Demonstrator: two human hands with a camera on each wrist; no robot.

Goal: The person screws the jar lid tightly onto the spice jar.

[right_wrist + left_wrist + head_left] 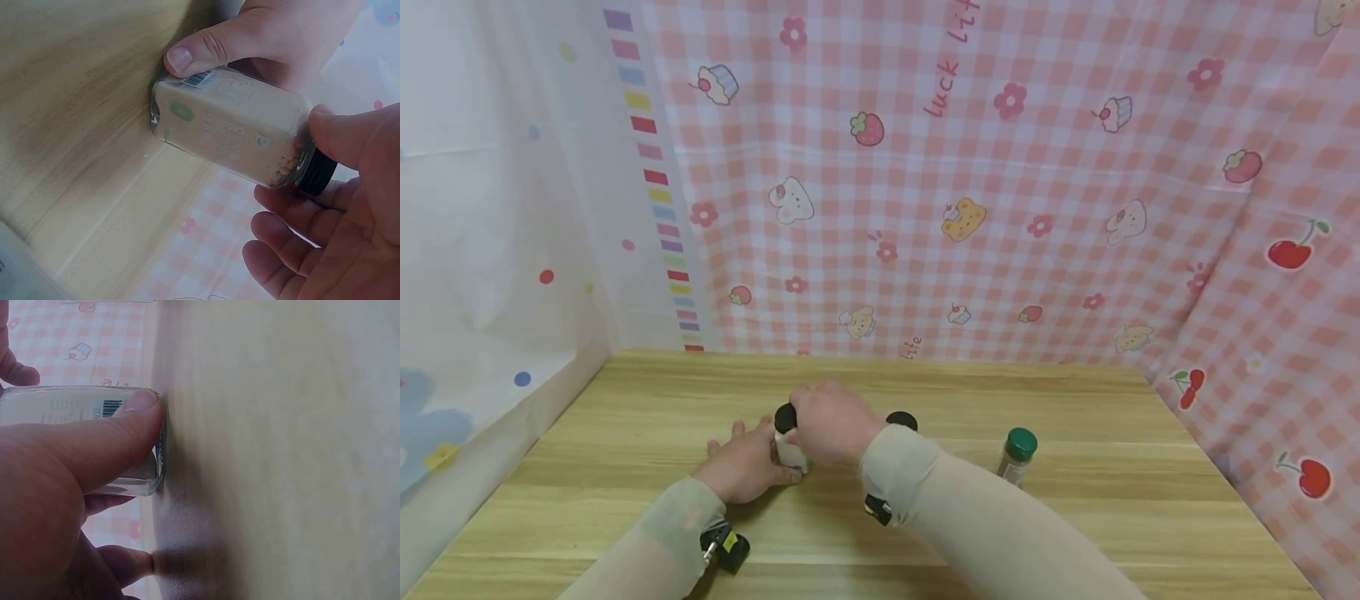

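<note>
A clear square glass spice jar (789, 454) with a black lid (786, 418) stands on the wooden table at left of centre. My left hand (741, 468) grips its lower part, the thumb lying along the glass near the barcode in the left wrist view. From above, my right hand (831, 423) holds the lid end. In the right wrist view its thumb presses at the jar's shoulder, with the fingers on the opposite side by the black lid (317, 172). Pale contents with some small lumps near the neck show through the jar (231, 125).
Behind my right wrist another black lid (902, 421) shows, its container mostly hidden by the sleeve. Farther right stands a bottle with a green cap (1022, 445). A pink checked cloth (910, 183) hangs along the table's back edge.
</note>
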